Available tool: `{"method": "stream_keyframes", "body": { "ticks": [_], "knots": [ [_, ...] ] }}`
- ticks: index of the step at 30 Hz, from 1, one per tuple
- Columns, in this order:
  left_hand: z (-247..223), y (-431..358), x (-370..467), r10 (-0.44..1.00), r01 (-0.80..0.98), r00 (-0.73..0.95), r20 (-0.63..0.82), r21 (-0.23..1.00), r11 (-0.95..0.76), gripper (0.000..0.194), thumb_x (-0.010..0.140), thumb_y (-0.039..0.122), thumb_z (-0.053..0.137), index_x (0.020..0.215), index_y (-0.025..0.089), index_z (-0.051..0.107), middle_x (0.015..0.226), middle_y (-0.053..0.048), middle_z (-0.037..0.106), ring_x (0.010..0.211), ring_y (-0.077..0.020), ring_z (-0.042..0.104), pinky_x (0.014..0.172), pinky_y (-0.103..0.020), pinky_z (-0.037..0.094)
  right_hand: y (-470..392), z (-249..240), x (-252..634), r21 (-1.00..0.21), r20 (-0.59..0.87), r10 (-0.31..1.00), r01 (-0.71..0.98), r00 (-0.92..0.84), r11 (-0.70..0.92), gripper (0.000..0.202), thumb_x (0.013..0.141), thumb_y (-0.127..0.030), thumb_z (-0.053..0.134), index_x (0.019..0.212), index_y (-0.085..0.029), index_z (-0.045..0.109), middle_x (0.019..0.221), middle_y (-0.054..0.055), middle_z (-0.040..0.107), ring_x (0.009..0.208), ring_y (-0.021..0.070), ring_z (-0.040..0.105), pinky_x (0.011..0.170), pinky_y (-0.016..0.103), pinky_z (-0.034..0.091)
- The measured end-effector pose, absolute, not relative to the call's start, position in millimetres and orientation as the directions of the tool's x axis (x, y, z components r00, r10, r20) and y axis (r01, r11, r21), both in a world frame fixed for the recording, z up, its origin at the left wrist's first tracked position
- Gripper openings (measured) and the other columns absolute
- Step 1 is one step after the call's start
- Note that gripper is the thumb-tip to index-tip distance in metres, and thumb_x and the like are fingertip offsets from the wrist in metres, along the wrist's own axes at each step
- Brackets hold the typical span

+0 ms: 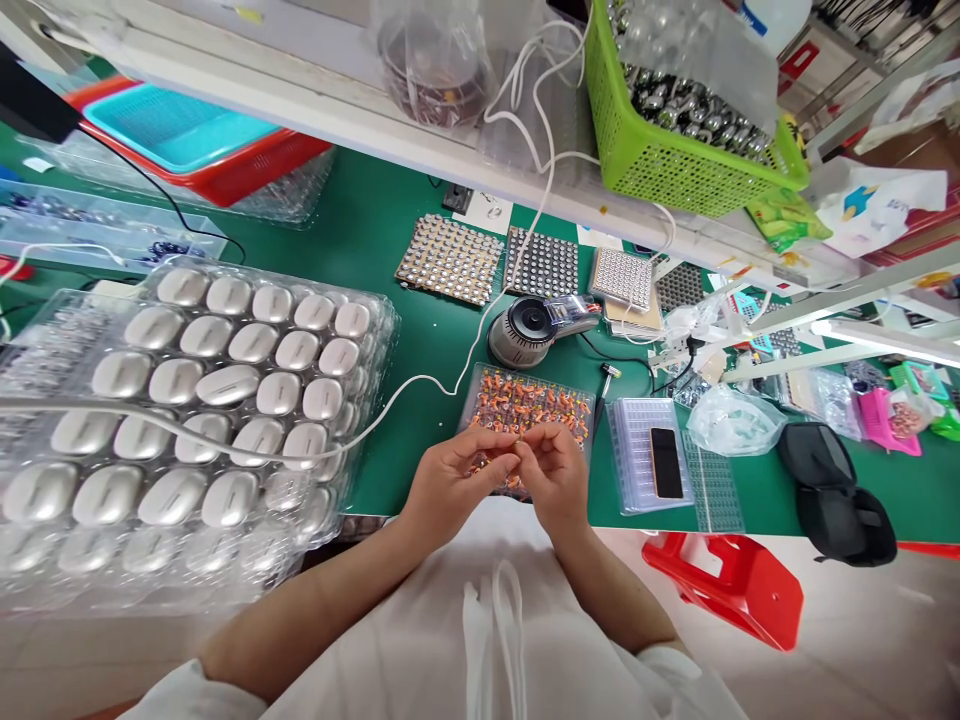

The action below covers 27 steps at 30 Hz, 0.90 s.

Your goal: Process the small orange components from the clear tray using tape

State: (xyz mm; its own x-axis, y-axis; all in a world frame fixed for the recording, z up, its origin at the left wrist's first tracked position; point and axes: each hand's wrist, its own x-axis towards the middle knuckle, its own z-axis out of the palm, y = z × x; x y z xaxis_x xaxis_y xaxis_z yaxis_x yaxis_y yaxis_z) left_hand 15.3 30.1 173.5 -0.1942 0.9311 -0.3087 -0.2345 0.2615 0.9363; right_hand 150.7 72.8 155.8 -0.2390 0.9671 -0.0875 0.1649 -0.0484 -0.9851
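My left hand [459,478] and my right hand [553,476] meet at their fingertips, both pinched around something too small to make out. They are held over the near part of a clear tray [534,385] filled with small orange pieces. Just behind that tray stands a round grey device with a black top [523,332]. A small hammer-like tool [604,392] lies to the right of the tray. My fingers and palms hide part of the orange pieces.
Stacked trays of silvery oval cases [225,385] fill the left, with a white cable [421,378] running across. Right are a phone [666,463] on clear trays and a black case [832,490]. A green basket [701,178] sits on the shelf above; a red stool [769,595] stands below.
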Motion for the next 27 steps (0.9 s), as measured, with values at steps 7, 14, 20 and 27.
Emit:
{"method": "stream_keyframes", "body": {
  "ticks": [7, 14, 20, 27],
  "knots": [
    [176.3, 32.8, 11.1, 0.907, -0.435, -0.104, -0.409, 0.839, 0.328, 0.018, 0.074, 0.031, 0.070, 0.083, 0.016, 0.070, 0.076, -0.003, 0.070, 0.068, -0.0160, 0.065, 0.063, -0.026, 0.053, 76.4, 155.5, 153.7, -0.945, -0.264, 0.859, -0.061, -0.439, -0.321, 0.023, 0.081, -0.038, 0.060, 0.099, -0.024, 0.054, 0.072, -0.002, 0.054, 0.059, 0.0126, 0.053, 0.052, 0.026, 0.047],
    [171.8, 26.5, 12.6, 0.920, -0.191, -0.225, -0.320, 0.941, 0.280, 0.022, 0.076, 0.030, 0.067, 0.095, 0.017, 0.063, 0.089, -0.005, 0.070, 0.081, -0.0177, 0.065, 0.070, -0.026, 0.052, 85.5, 163.7, 164.1, -0.986, -0.138, 0.866, -0.019, -0.481, -0.168, 0.031, 0.076, -0.041, 0.067, 0.101, -0.025, 0.060, 0.088, 0.003, 0.055, 0.076, 0.0162, 0.053, 0.066, 0.029, 0.047],
    [168.6, 24.1, 15.7, 0.928, -0.032, -0.293, -0.229, 0.973, 0.229, 0.030, 0.077, 0.031, 0.067, 0.100, 0.020, 0.052, 0.084, -0.004, 0.070, 0.083, -0.0189, 0.067, 0.072, -0.027, 0.053, 84.7, 170.3, 158.9, -0.996, -0.088, 0.871, 0.054, -0.484, -0.071, 0.015, 0.080, -0.034, 0.065, 0.092, -0.025, 0.064, 0.086, 0.002, 0.057, 0.075, 0.0161, 0.054, 0.064, 0.028, 0.045],
    [171.7, 23.4, 12.5, 0.929, -0.045, -0.257, -0.265, 0.964, 0.263, 0.029, 0.078, 0.033, 0.066, 0.100, 0.020, 0.053, 0.087, -0.005, 0.072, 0.084, -0.0198, 0.068, 0.071, -0.027, 0.051, 82.6, 163.8, 160.4, -0.991, 0.053, 0.911, 0.091, -0.410, 0.098, 0.007, 0.081, -0.023, 0.064, 0.085, -0.026, 0.067, 0.083, 0.003, 0.057, 0.081, 0.0180, 0.054, 0.070, 0.031, 0.044]
  ]
}}
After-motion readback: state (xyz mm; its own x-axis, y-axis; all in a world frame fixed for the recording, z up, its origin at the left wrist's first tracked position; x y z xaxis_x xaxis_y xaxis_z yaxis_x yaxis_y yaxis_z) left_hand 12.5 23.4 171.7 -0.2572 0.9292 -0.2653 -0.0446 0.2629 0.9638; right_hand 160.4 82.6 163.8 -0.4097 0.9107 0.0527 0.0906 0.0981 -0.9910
